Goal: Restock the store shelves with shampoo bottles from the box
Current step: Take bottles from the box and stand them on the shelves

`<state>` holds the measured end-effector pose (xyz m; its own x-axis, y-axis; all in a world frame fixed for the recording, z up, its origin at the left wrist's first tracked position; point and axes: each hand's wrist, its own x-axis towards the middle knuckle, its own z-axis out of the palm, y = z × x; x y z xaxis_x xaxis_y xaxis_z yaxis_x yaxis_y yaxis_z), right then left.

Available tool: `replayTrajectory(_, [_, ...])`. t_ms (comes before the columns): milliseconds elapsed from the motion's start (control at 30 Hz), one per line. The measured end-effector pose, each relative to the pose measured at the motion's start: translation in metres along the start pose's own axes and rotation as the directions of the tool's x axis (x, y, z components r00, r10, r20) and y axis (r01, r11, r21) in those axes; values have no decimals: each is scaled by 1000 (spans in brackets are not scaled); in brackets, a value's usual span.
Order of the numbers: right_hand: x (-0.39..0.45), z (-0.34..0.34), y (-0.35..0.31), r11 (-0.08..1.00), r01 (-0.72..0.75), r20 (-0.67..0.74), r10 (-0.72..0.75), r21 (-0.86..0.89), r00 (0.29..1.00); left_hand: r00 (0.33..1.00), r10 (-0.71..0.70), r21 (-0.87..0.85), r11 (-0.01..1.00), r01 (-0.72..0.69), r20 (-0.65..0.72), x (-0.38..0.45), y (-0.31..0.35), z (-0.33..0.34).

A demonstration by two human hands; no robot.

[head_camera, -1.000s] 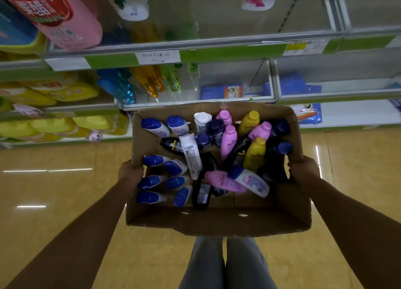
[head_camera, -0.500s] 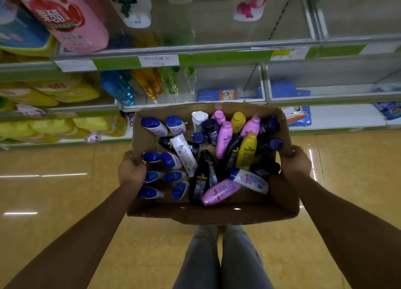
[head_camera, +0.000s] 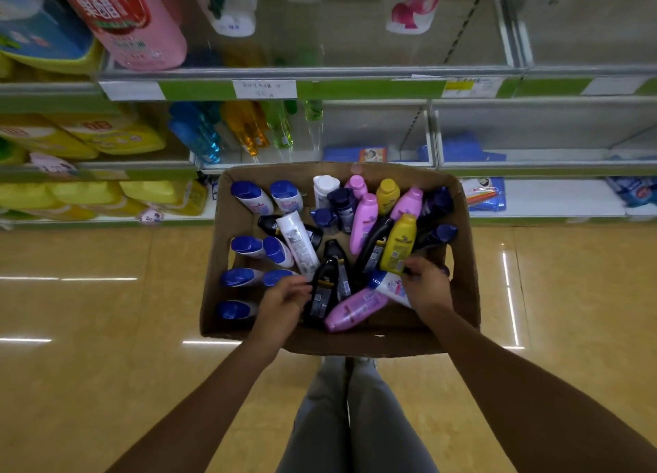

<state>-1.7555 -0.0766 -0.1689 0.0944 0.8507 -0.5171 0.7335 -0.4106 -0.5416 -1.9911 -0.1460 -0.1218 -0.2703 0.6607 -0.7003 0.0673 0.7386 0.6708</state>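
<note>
A: Any brands legible?

B: Barely. Big pink plastic refill pouch (head_camera: 124,17) on the top shelf has large white Chinese characters over a red fruit pic; can't make out more. White handwritten paper tag (head_camera: 265,88) on the green shelf-edge strip (head_camera: 355,89), too blurred to read. Small round tag near the yellow pouches (head_camera: 153,197) on the low shelf shows something like "40". Bottle labels in the box are too small.

A: Box contents?

B: Open brown cardboard box (head_camera: 462,295), sitting in front of the person's grey trouser legs (head_camera: 352,419), below the shelves. Inside, loose and mostly lying down: white bottles w/ blue caps (head_camera: 249,197) along the left side, a white squeeze tube (head_camera: 298,245) mid-left, black bottles (head_camera: 323,287) in the centre, pink bottles (head_camera: 355,309) centre and rear, two yellow bottles (head_camera: 398,245) right of centre, dark navy bottles (head_camera: 435,236) at the right wall, one white-capped bottle (head_camera: 325,188) at the back.

A: Hands?

B: Both inside the box. Left hand (head_camera: 281,302) is over the blue-cap ones, fingers curled, tips touching the near black bottle; can't tell if it actually grips. Right hand (head_camera: 425,287) has fingers bent onto a white bottle w/ blue cap and red-blue label (head_camera: 389,286), just beside the nearer yellow bottle's base; looks like a pinch.

A: Shelves?

B: Mid shelf: blue, orange, green clear bottles (head_camera: 249,131), blue flat packs (head_camera: 462,149) to the right.
</note>
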Motion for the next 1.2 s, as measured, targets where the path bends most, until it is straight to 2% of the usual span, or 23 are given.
replayTrajectory(100, [12, 15, 14, 994, 49, 126, -36, -96, 991, 995, -52, -9, 999, 53, 89, 5, -10, 21])
replayTrajectory(200, [30, 30, 24, 976, 103, 217, -59, -194, 974, 994, -82, -42, 995, 85, 70, 16, -25, 35])
replayTrajectory(367, [56, 55, 35, 912, 209, 351, -78, -353, 933, 975, -211, -153, 964, 218, 63, 30, -40, 49])
replayTrajectory(533, [69, 71, 48, 814, 349, 387, -168, -464, 907, 964, -251, -109, 960, 260, 85, 43, -45, 64])
replayTrajectory(700, [66, 64, 47, 760, 418, 406, -221, -499, 887, 958, -274, -110, 953, 283, 86, 48, -42, 69])
replayTrajectory(800, [58, 47, 40, 818, 436, 375, -296, -376, 879, 954, -287, -131, 946, 297, 92, 44, -35, 69])
replayTrajectory(967, [39, 15, 2, 889, 449, 230, -421, -89, 878, 958, -274, -245, 926, 286, 80, 34, -9, 70])
replayTrajectory(1100, [22, -14, -39, 889, 438, 208, -457, 131, 865, 962, -268, -270, 923, 274, 62, 24, 17, 65])
replayTrajectory(1200, [9, -47, -75, 866, 425, 174, -476, 264, 862, 959, -261, -287, 915, 283, 113, 10, 45, 58])
